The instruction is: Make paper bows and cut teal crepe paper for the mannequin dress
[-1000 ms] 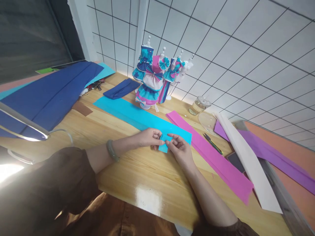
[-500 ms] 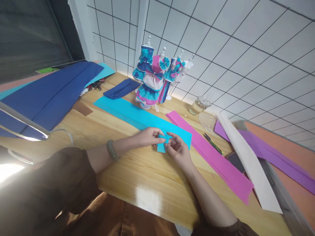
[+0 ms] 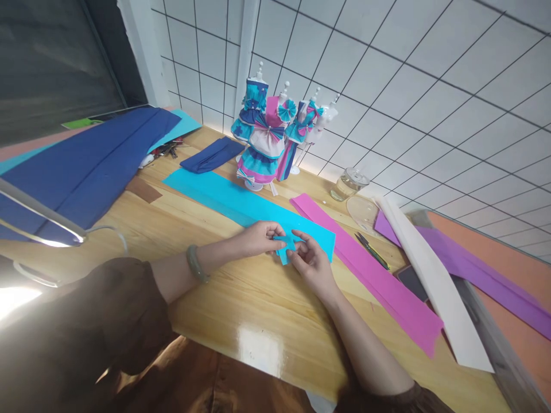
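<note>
A small piece of turquoise paper (image 3: 284,246) is pinched between both my hands just above the wooden table (image 3: 241,310). My left hand (image 3: 258,238), with a green bangle on its wrist, grips the piece's left side with closed fingers. My right hand (image 3: 312,261) pinches its right side from below. A long turquoise paper strip (image 3: 224,198) lies flat directly behind my hands.
A pink strip (image 3: 379,281), white strip (image 3: 434,287) and purple strip (image 3: 482,269) lie to the right, with scissors (image 3: 372,250) and a glass jar (image 3: 348,184). Small mannequins in paper dresses (image 3: 269,140) stand at the back. Dark blue paper (image 3: 86,166) covers the left; a lamp arm (image 3: 43,221) crosses there.
The small turquoise piece has been folded smaller and drawn further in between my fingers. Both hands stay in the same spot.
</note>
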